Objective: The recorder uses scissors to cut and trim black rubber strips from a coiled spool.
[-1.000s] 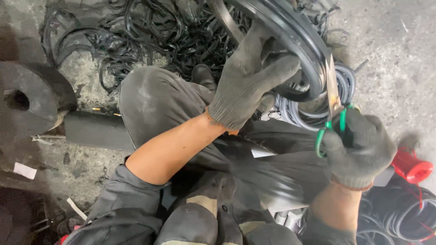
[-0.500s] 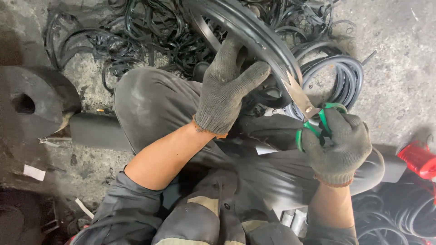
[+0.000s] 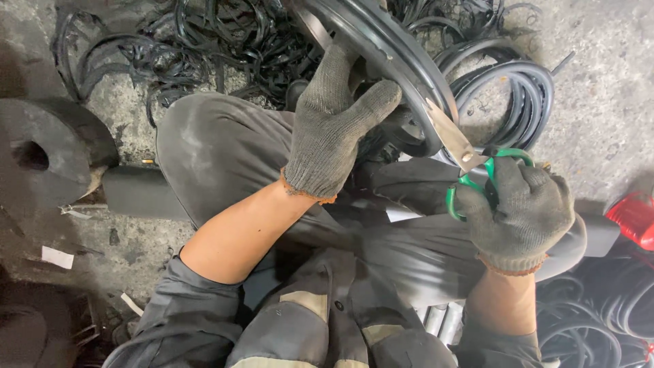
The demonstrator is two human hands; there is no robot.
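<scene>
The curved black rubber strip (image 3: pixel 381 48) runs out past the top edge, so its full length cannot be told. The blade tips of the green-handled scissors (image 3: pixel 477 167) are hidden against the strip. The red plastic object (image 3: pixel 633 219) is cut off by the right edge. The gloved left hand (image 3: pixel 334 123) covers part of the strip beneath it.

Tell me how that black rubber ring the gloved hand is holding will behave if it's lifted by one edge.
The black rubber ring probably flexes rather than staying rigid: it curves in a thin band under the left hand, and the scissors in the right hand meet its edge. It looks fairly light, gripped one-handed. The knit glove likely grips it well.
</scene>
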